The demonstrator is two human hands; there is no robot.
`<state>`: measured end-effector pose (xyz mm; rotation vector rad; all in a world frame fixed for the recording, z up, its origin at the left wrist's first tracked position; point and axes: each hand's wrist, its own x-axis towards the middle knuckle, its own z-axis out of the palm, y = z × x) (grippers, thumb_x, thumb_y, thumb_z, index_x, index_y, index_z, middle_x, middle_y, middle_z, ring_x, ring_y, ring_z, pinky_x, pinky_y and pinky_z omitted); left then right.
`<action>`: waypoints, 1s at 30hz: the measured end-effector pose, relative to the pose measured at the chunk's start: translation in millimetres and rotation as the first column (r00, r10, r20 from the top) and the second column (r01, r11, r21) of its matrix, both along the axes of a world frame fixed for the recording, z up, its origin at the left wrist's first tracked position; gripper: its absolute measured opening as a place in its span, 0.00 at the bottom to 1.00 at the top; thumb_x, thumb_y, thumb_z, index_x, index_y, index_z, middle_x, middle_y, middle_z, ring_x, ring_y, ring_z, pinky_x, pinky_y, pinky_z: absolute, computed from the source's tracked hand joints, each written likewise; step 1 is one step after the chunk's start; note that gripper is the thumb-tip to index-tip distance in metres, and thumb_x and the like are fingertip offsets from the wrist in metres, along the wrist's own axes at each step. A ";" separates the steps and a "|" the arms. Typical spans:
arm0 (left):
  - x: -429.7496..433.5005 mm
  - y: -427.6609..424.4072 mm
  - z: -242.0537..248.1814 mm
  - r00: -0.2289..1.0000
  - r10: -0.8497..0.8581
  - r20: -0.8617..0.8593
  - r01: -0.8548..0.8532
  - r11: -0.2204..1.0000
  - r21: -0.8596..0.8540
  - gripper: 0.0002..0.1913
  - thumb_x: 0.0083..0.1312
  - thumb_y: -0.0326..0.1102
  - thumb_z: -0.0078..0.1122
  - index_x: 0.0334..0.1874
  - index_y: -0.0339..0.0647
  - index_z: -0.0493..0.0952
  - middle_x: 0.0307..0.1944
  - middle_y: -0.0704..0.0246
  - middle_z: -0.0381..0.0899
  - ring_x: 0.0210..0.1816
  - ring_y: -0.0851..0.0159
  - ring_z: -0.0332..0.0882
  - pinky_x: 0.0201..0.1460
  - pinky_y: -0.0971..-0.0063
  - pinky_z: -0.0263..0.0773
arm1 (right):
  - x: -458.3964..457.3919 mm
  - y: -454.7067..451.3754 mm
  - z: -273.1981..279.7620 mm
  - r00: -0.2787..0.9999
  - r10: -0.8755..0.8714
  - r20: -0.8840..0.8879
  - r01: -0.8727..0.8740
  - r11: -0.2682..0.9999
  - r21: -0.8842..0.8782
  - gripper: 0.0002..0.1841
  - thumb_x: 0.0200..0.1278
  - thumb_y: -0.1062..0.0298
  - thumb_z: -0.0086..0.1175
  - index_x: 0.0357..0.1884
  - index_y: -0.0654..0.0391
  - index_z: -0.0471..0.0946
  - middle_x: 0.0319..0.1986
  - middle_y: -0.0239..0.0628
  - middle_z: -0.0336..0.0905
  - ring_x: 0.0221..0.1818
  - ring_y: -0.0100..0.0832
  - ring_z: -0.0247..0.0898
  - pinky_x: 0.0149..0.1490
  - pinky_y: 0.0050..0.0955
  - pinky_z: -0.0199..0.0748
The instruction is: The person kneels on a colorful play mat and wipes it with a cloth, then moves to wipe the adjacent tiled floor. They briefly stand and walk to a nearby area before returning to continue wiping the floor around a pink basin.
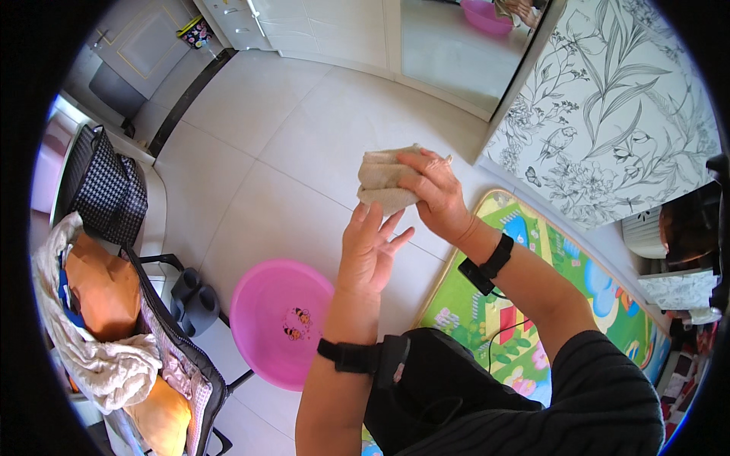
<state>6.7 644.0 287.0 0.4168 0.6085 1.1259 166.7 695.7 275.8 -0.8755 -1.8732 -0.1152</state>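
Note:
A folded beige cloth is held up in front of me, above the tiled floor. My right hand grips it from the right, with fingers lying over its near face. Just below the cloth, my left hand has its fingers spread, the tips at or very close to the cloth's lower edge; whether they touch is unclear. A pink plastic basin with a bee print inside stands on the floor, left of my left forearm, which hides part of its rim.
At left, a chair or cart-like frame holds an open zippered bag, crumpled cream fabric and orange items. Dark grey slippers lie beside it. A colourful play mat lies at right, near a floral-patterned panel. A mirrored door stands ahead.

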 end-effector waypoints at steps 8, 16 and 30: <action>-0.4 68.4 -17.7 0.932 0.085 -0.352 -0.107 0.993 -0.044 0.21 0.70 0.39 0.53 0.63 0.44 0.65 0.56 0.65 0.72 0.55 0.59 0.73 0.53 0.53 0.73 | 4.0 5.4 40.4 0.879 0.143 -0.454 -0.330 0.870 -0.366 0.26 0.67 0.64 0.52 0.66 0.59 0.65 0.63 0.50 0.65 0.65 0.45 0.62 0.66 0.39 0.59; -5.6 135.9 23.3 0.803 0.076 -0.591 -0.057 0.997 0.050 0.24 0.70 0.46 0.53 0.64 0.42 0.64 0.60 0.63 0.69 0.62 0.53 0.66 0.56 0.41 0.69 | 47.7 92.0 -35.8 0.943 -0.332 0.034 0.291 0.765 -0.575 0.23 0.67 0.47 0.49 0.56 0.51 0.76 0.46 0.43 0.80 0.53 0.47 0.70 0.60 0.41 0.65; -26.6 132.3 21.8 0.726 0.055 -0.685 -0.045 0.998 0.032 0.32 0.72 0.54 0.45 0.70 0.42 0.56 0.70 0.60 0.57 0.71 0.48 0.52 0.64 0.36 0.55 | 16.2 78.4 -14.5 0.909 -0.290 -0.301 0.040 0.777 -0.628 0.23 0.70 0.51 0.47 0.59 0.56 0.72 0.52 0.51 0.75 0.56 0.51 0.67 0.60 0.40 0.66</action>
